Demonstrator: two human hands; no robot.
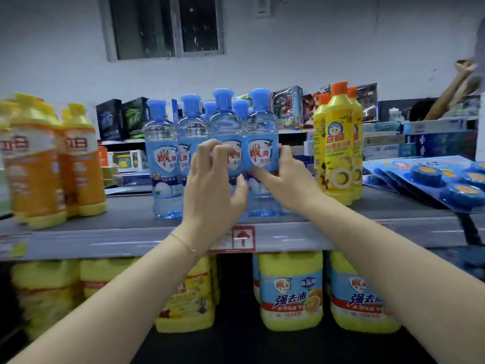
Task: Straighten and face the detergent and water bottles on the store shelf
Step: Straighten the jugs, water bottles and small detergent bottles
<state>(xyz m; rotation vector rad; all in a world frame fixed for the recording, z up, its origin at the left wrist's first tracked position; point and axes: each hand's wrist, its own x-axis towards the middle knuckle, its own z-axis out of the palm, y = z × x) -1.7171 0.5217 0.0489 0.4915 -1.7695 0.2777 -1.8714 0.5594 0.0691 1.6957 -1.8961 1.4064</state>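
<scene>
The step in hand looks like facing the clear blue-capped bottles at the shelf front. The left hand hovers with fingers curled and spread, just before one bottle's label, gripping nothing. The right hand wraps the neighbouring bottle, thumb across its front. Next it likely needs a small twist until the label squares forward.

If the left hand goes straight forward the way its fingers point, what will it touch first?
Most likely the clear blue-capped bottle right behind the left hand, second from the right in the front row; depth is unclear.
</scene>
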